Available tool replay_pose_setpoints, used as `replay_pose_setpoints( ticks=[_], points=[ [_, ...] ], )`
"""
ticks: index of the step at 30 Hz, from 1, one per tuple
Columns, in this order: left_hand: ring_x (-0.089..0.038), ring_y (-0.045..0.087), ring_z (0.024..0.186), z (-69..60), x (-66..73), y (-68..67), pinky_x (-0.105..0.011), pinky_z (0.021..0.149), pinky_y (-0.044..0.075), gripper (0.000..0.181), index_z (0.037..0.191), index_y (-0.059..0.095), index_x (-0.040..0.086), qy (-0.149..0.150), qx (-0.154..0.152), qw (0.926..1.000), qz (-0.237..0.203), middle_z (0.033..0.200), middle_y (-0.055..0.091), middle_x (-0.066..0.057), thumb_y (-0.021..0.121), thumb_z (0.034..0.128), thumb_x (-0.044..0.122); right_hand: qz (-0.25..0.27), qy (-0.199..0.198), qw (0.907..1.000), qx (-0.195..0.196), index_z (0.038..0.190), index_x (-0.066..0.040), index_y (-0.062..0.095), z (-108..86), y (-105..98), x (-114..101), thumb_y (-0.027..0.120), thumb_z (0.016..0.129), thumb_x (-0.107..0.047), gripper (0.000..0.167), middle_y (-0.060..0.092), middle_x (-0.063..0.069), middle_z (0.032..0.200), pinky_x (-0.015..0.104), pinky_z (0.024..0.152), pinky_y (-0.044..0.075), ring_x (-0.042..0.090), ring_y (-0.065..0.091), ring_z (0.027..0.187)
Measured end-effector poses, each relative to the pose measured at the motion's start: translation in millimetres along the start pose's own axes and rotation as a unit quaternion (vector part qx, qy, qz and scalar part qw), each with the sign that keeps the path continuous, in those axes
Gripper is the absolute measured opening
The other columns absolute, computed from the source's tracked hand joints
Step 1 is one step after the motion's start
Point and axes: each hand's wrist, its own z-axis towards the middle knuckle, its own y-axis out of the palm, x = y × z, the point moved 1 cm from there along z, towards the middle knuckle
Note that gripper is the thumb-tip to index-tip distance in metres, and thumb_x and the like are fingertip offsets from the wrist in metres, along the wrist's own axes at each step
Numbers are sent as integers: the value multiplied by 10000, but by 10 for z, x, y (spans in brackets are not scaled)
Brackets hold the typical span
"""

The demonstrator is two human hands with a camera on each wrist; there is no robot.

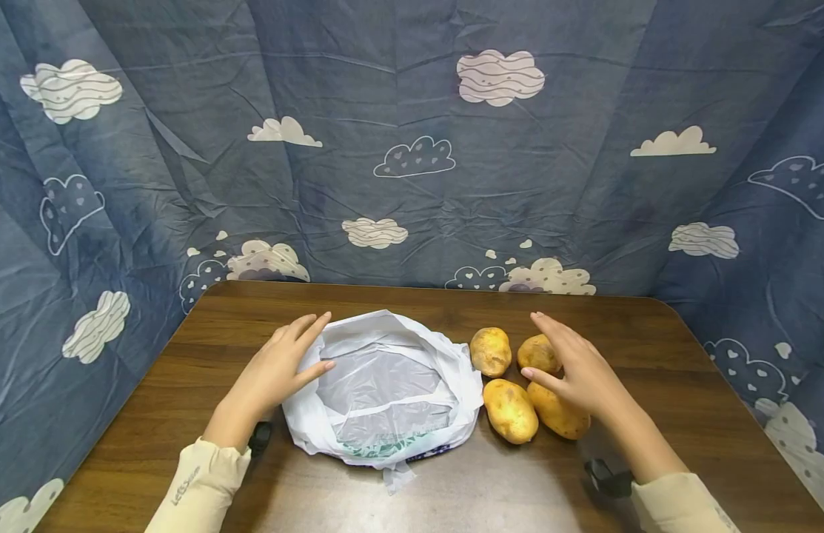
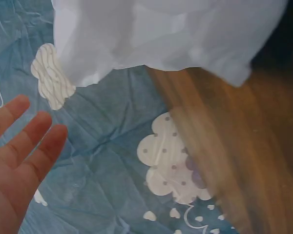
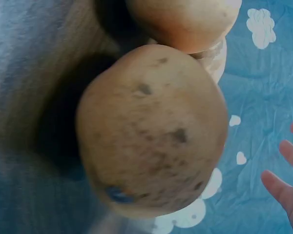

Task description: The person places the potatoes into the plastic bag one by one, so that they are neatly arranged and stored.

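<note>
A white plastic bag lies on the table with its mouth spread wide, green print showing low inside. Beside its left rim hovers my left hand, fingers extended and holding nothing; the left wrist view shows those fingers apart from the bag. Several potatoes sit in a cluster against the bag's right side, among them a front one and a back one. Over the right-hand potatoes is my right hand, empty, fingers extended. A speckled potato fills the right wrist view.
The brown wooden table ends at a back edge before a blue cloud-patterned curtain, which also hangs at both sides. A dark wrist strap shows below my right hand.
</note>
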Motion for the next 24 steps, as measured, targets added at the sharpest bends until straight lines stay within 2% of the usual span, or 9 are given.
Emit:
replay_pose_setpoints(
  ticks=[5, 11, 17, 20, 24],
  points=[
    [-382, 436, 1078, -73, -27, 45, -515, 852, 376, 688, 1400, 314, 168, -250, 45, 9996, -135, 1247, 428, -158, 605, 831, 421, 128, 175, 9997, 59, 1419, -137, 257, -91, 22, 49, 694, 771, -359, 812, 353, 138, 1377, 551, 910, 281, 376, 353, 1195],
    [-381, 451, 1054, -173, -85, 117, -528, 818, 390, 658, 1388, 335, 171, -554, 22, 9978, -372, 1215, 445, -171, 591, 840, 428, 208, 392, 9989, 137, 1420, -170, 258, -215, 51, 106, 702, 767, -348, 809, 367, 144, 1365, 556, 893, 293, 390, 367, 1177],
    [-361, 473, 1038, -242, -118, 174, -516, 847, 373, 636, 1369, 368, 129, -621, 62, 9949, -788, 1162, 480, -180, 609, 840, 387, 324, 706, 9969, 90, 1425, -198, 244, -348, 82, 150, 688, 781, -351, 796, 363, 164, 1363, 570, 882, 297, 408, 359, 1177],
    [-313, 504, 988, -265, -142, 204, -470, 820, 405, 631, 1369, 368, 114, -677, 61, 9920, -1065, 1154, 488, -175, 615, 843, 360, 484, 922, 9946, 29, 1429, -213, 229, -410, 90, 170, 676, 793, -354, 790, 341, 175, 1374, 586, 877, 289, 418, 339, 1189],
    [-217, 519, 853, -289, -157, 229, -359, 703, 452, 626, 1374, 362, 120, -845, -15, 9854, -1477, 1131, 483, -147, 611, 848, 352, 808, 1219, 9892, 57, 1434, -220, 205, -498, 92, 192, 666, 812, -316, 781, 364, 215, 1331, 616, 839, 292, 426, 356, 1162]
  ],
)
